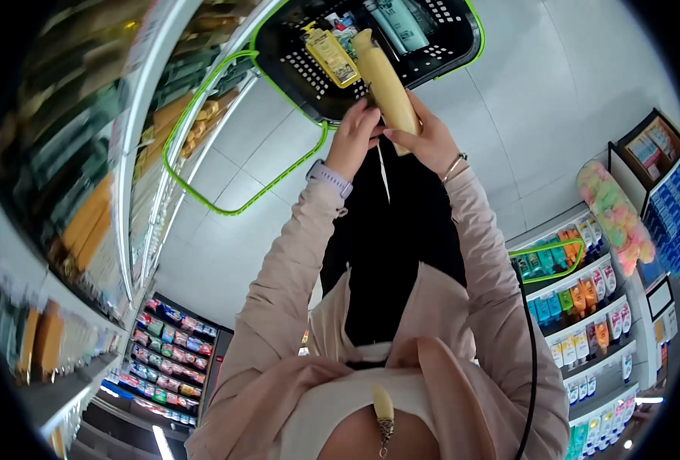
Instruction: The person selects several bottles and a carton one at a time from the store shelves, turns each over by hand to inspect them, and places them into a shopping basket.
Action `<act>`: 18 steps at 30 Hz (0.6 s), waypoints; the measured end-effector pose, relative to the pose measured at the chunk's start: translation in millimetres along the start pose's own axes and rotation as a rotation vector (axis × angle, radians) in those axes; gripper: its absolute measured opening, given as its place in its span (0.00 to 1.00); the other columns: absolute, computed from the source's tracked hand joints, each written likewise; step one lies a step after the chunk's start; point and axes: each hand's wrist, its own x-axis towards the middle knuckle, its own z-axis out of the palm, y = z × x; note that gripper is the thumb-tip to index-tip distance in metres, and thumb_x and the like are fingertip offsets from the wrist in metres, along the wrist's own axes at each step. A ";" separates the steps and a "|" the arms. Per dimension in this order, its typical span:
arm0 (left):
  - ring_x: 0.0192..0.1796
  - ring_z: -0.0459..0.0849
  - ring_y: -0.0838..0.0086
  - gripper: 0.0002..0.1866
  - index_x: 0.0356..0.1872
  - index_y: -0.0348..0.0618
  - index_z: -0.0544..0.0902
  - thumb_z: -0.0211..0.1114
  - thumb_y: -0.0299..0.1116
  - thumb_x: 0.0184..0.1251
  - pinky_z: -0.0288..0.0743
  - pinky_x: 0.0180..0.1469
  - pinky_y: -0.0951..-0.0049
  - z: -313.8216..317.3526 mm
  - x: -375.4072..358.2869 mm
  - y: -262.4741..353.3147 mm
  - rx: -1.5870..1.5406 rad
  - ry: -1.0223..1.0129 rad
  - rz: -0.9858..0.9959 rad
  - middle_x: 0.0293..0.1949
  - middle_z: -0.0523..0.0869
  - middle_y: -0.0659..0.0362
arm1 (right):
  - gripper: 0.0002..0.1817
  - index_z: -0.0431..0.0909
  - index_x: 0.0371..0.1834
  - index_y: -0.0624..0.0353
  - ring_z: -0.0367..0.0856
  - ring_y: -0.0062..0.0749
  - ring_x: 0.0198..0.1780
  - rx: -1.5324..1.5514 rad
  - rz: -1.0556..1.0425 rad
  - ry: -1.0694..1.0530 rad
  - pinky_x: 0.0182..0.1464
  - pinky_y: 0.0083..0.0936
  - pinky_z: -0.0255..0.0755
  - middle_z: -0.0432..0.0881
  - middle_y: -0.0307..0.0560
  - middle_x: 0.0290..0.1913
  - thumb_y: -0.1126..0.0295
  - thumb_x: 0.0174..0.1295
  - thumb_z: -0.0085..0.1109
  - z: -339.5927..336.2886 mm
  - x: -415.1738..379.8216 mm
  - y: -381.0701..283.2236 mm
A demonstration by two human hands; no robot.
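My right hand (432, 139) is closed around the lower part of a cream-yellow bottle (386, 80), its thumb lying across the bottle. The bottle is tilted, its narrower end pointing up over the basket. At the bottle's lower left side is my left hand (353, 139), fingers curled in against it and the tips partly hidden. Below the bottle's upper end, a black shopping basket (282, 57) with a bright green rim holds a yellow pump bottle (332, 57), a teal bottle (398, 24) and a small colourful package (344, 23).
A green basket handle (236, 212) hangs out to the left over the tiled floor (501, 115). Stocked shelves (129, 146) run close along the left. On the right, another shelf unit (585, 299) carries colourful bottles and tubes, beside a pastel fluffy object (616, 215).
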 end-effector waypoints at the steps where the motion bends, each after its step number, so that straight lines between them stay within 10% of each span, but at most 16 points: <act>1: 0.45 0.77 0.74 0.33 0.63 0.37 0.55 0.56 0.44 0.62 0.69 0.46 0.74 4.8 21.8 -0.3 -0.005 0.013 0.027 0.50 0.75 0.56 | 0.39 0.58 0.62 0.63 0.74 0.36 0.51 0.005 0.013 0.007 0.51 0.24 0.67 0.75 0.55 0.48 0.61 0.46 0.63 -1.9 11.5 9.2; 8: 0.42 0.79 0.72 0.25 0.50 0.33 0.67 0.63 0.39 0.57 0.76 0.35 0.74 5.3 172.8 -38.3 -0.138 0.037 -0.038 0.42 0.77 0.55 | 0.38 0.60 0.61 0.49 0.70 0.55 0.51 -0.669 -0.094 0.082 0.53 0.38 0.63 0.68 0.50 0.58 0.55 0.44 0.61 0.6 105.9 78.9; 18: 0.54 0.72 0.67 0.18 0.55 0.45 0.66 0.52 0.37 0.66 0.67 0.54 0.64 -60.2 312.7 -87.2 -0.382 -0.025 -0.083 0.52 0.72 0.56 | 0.37 0.55 0.63 0.49 0.70 0.49 0.49 -1.047 -0.015 -0.034 0.50 0.36 0.67 0.60 0.45 0.62 0.68 0.47 0.60 38.7 214.8 149.3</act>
